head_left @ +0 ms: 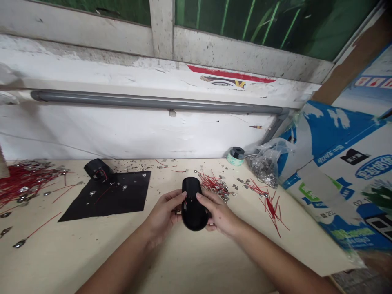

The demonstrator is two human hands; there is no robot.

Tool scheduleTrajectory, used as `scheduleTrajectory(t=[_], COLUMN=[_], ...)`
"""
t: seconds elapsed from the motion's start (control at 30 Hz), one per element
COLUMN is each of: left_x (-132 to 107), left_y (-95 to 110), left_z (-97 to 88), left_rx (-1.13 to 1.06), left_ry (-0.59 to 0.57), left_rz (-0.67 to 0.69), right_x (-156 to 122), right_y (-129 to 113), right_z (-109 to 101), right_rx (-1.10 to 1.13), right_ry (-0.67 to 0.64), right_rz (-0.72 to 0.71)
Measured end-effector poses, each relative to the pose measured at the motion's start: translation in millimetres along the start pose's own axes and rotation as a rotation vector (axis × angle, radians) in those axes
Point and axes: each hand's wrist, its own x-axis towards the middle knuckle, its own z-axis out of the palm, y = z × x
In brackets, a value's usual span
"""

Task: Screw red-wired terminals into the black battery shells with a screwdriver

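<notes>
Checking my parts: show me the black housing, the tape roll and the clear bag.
black housing (192, 213), head view, on the middle of its top shell
tape roll (232, 158), head view, on its pale green tape band
clear bag (271, 150), head view, on its plastic near the gathered top

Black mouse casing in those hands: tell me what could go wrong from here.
The red wire showing on the black mouse casing might snag and pull loose between the left hand and right hand. The tangle of red wires with metal terminals just beyond the right hand could catch on the fingers and get dragged. Loose metal bits scattered on the tabletop might get knocked about or mixed together.
</notes>
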Motion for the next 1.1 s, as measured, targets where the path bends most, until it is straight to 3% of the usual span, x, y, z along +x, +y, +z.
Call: scheduleTrajectory(t=[0.13,0.2,0.3,0.4,0.5,0.73,1.1], left_x=[2,2,0,-3,-5,-12,-24], left_y=[0,0,-1,-5,-9,-6,-14], left_z=[-3.7,-6.1,-7.9,-6.6,-3.7,8.7,24.3], left_rx=[0.138,0.314,0.737,1.157,1.379,1.390,1.396], left_ry=[0.094,0.229,0.385,0.315,0.218,0.277,0.183], left_rz=[0.064,0.245,0.655,0.851,0.879,1.085,0.998], right_x=[4,6,6,4,2,-3,-2], right_y=[7,8,7,5,6,6,7], right_z=[-1,-2,-1,0,1,1,1], right_rx=[-0.028,-0.054,-0.141,-0.239,-0.309,-0.521,-0.462], right_ry=[0.032,0.079,0.167,0.239,0.262,0.293,0.384], right_rz=[-0.113,-0.176,-0.269,-0.349,-0.401,-0.666,-0.726])
